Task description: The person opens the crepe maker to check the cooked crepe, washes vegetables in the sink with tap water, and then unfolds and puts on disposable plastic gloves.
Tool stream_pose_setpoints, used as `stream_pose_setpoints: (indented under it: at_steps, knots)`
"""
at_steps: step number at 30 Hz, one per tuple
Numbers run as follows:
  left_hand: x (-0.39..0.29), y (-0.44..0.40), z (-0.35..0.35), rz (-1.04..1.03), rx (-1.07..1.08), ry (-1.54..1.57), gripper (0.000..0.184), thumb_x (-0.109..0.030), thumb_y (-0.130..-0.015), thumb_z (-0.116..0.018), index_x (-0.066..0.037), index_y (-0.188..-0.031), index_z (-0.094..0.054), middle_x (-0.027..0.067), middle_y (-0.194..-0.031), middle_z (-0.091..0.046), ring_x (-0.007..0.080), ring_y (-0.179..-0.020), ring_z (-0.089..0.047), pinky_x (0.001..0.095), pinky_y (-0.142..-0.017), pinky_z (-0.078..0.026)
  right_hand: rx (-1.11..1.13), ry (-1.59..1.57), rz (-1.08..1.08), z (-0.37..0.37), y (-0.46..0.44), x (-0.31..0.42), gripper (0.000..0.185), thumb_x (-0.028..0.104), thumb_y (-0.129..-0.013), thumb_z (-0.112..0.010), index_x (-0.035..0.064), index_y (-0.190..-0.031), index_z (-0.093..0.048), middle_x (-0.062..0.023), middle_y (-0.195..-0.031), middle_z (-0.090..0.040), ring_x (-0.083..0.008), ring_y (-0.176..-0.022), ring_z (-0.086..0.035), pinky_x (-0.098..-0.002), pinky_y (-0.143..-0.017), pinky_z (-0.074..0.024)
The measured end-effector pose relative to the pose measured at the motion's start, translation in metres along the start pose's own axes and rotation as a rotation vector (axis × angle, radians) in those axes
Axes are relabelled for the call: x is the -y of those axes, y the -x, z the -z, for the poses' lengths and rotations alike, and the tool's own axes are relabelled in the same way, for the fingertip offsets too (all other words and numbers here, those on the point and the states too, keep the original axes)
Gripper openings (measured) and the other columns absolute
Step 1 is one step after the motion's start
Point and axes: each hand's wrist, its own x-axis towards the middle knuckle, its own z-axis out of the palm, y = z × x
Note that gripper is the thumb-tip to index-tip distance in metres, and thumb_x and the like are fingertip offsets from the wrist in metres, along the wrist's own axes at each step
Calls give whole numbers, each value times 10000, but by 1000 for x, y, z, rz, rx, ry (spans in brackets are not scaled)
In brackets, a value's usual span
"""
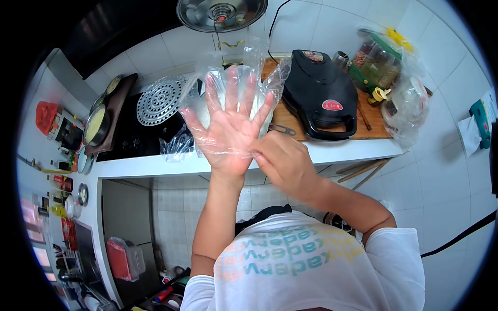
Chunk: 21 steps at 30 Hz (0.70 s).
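Note:
My left hand (228, 127) is raised over the counter's front edge, palm toward me and fingers spread. It is inside a clear disposable plastic glove (259, 78), whose loose film stands out past the fingertips. At the wrist side, my right hand (284, 159) is bare and closed, pinching the glove's cuff between thumb and fingers. Something white behind my left hand is mostly hidden by it. A wooden board (284, 115) lies just beyond my right hand, with a flat metal handle (282, 129) showing on it.
A black electric griddle (324, 96) rests closed on the board. Left stands a black cooktop (122, 135) with a perforated steel steamer plate (160, 101). Round pans (95, 127) sit farther left. Bagged jars (377, 59) occupy the right corner. A metal lid (222, 13) hangs above.

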Motion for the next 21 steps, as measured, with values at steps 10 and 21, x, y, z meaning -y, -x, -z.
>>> stream_pose_setpoints:
  at_steps: [10, 21]
  knots:
    - [0, -2, -5, 123, 82, -10, 679, -669, -716, -389, -266, -1262, -370, 70, -1368, -256, 365, -1268, -126, 578, -1004, -66, 45, -127, -83, 5, 5, 8, 187, 32, -697, -583, 46, -874, -523, -93, -725, -478, -255, -637, -519, -341, -543, -414]
    - [11, -16, -21, 109, 218, -45, 743, -686, -691, -428, -346, -1315, -213, 67, -1407, -121, 370, -1280, -53, 603, -987, -65, -14, -129, -54, 14, -3, 16, 185, 2, -679, -586, 29, -851, -523, -96, -719, -482, -258, -624, -511, -338, -535, -416]
